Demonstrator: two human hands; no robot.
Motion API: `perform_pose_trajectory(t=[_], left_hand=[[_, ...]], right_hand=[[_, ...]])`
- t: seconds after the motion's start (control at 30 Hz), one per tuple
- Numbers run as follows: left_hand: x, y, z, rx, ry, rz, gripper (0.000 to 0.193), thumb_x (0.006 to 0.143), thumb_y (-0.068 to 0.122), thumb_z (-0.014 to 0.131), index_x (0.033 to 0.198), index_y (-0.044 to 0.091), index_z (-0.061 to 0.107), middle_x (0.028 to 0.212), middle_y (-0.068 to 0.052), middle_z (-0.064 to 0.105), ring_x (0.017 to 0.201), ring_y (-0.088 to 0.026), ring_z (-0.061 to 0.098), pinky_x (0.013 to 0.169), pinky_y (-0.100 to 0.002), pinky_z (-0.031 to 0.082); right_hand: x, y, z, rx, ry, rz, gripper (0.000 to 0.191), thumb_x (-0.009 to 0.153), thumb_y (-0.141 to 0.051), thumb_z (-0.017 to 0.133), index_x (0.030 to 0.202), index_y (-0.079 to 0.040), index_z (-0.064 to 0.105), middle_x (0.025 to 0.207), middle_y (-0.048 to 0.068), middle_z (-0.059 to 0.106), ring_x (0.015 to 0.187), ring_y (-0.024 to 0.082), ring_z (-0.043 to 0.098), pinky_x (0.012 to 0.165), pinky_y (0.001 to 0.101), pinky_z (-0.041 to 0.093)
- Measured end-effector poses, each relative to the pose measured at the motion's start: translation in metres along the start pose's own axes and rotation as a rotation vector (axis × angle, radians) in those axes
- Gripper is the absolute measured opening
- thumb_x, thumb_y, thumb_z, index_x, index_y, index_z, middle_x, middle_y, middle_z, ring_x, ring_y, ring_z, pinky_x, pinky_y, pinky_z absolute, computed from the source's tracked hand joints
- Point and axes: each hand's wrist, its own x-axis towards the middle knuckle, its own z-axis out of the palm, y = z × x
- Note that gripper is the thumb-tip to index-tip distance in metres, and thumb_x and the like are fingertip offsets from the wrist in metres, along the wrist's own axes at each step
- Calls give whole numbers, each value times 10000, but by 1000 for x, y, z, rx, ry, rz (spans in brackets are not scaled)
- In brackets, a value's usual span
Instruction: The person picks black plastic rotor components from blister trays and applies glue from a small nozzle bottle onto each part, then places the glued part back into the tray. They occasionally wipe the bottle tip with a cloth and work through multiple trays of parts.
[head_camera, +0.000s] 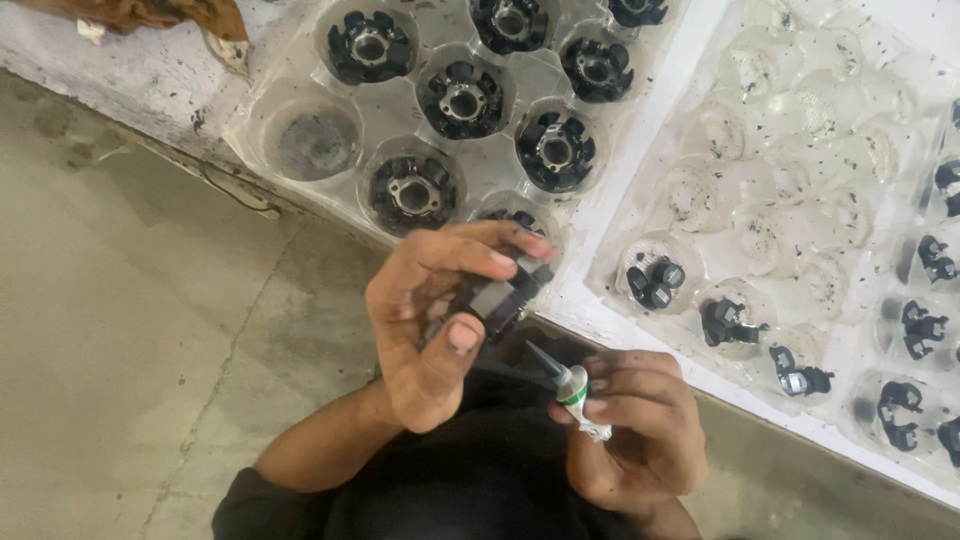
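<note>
My left hand (432, 310) holds a black round coil part (508, 290) with grey metal faces, gripped between thumb and fingers in front of the table edge. My right hand (640, 435) is closed around a small white and green glue tube (578, 392) whose dark pointed nozzle aims up at the underside of the coil part, close to it. Both hands hover just off the table, over my dark lap.
A clear plastic tray (300, 140) at the left holds several black coil parts in round wells, one well empty. A second clear tray (800, 200) at the right holds small black clips along its near and right wells. Bare concrete floor (130, 330) lies at the left.
</note>
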Motion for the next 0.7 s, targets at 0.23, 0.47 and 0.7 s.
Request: perform_pose_trajectory(t=[0.23,0.47,0.7], left_hand=[[0,-1,13,-33,-65,2,407,1144,281,530,1254,-110,551,1294,-325,637,1168,-251,648,1053,-327,576],[-4,-8,19,-2,-79,19,387,1137,249,513,1252,-119,542,1267,-324,628,1177,-264,637,1004,-312,539],[-6,-12,24,-27,-80,-89,394,1180,288,510,1274,-91,556,1331,-296,615,1185,-222,625,1060,-319,524]], right_hand=[[0,-1,-13,-129,-60,-125,343,723,90,755,975,-51,571,893,76,651,872,255,710,835,369,590],[-4,-1,-17,-227,-93,-159,334,756,80,769,1010,-26,580,913,108,648,897,284,714,847,398,604],[-4,6,-25,-189,-93,-142,290,728,62,722,979,-3,592,901,107,663,881,287,713,825,401,605]])
